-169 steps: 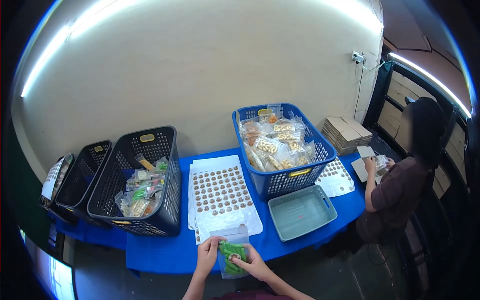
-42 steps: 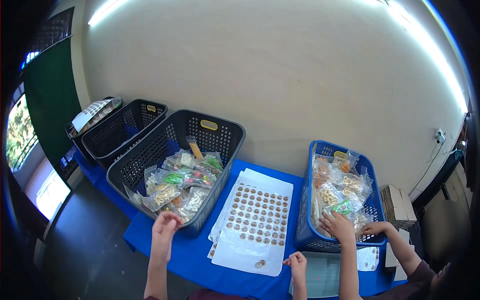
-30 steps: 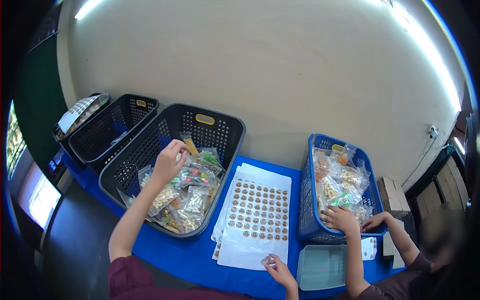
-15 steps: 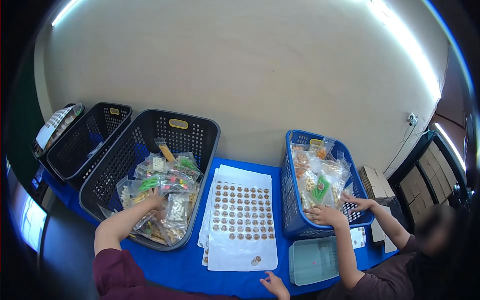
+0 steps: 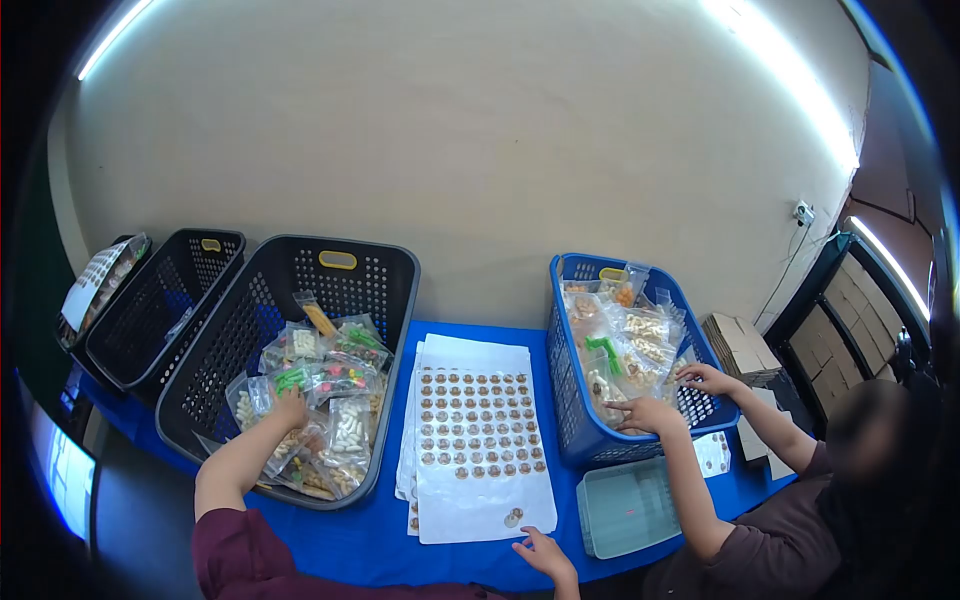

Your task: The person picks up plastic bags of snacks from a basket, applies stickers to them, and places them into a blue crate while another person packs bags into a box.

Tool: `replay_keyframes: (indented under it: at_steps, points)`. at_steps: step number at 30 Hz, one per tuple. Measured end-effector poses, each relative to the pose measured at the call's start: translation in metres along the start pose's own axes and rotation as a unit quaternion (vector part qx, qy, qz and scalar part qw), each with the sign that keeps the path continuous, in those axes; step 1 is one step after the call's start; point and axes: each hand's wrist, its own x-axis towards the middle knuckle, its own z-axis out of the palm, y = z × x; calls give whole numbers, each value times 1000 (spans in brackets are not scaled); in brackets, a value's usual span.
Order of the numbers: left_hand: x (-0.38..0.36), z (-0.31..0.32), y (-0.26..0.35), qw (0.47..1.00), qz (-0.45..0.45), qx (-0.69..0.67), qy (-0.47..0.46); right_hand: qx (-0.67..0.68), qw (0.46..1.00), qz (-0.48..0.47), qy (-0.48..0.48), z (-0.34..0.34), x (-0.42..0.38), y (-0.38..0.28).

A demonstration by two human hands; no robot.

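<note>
My left hand reaches into the large black basket, on top of a heap of clear snack packets. Its fingers touch a packet with green pieces; the fingertips are partly hidden, so a grip cannot be made out. Beside it lie a packet of white pieces and one with yellow sticks. My right hand is open and holds nothing, fingers apart at the lower edge of a sheet of round stickers. One or two loose stickers remain near that sheet's bottom corner.
To the right, a co-worker's two hands are at a blue basket of snack packets. A pale green plastic tray sits before it on the blue cloth. More black baskets stand left; flattened cardboard is stacked right.
The camera view has shifted slightly. My left hand has moved a little forward to the green packet. The co-worker's hands have shifted, and a green packet in the blue basket has moved away from them.
</note>
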Motion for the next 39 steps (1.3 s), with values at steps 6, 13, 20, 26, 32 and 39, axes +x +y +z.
replay_keyframes:
  at_steps: [6,13,20,26,32,39]
  points:
    - [4,-14,1,984,4,66,163,-2,1000,-5,-4,0,3,9]
    - [-18,-121,24,825,77,-169,534,5,1000,-6,18,2,-3,17]
    - [-71,-185,55,699,231,-394,550,36,999,-22,23,3,-17,15]
    - [-191,-235,128,619,351,-359,604,320,939,-110,-62,-4,-22,1]
    - [-243,-160,223,629,647,-330,277,617,762,-135,-145,-36,-37,-48]
    - [-247,-84,252,613,319,-718,89,514,839,-170,-59,-48,-37,-66]
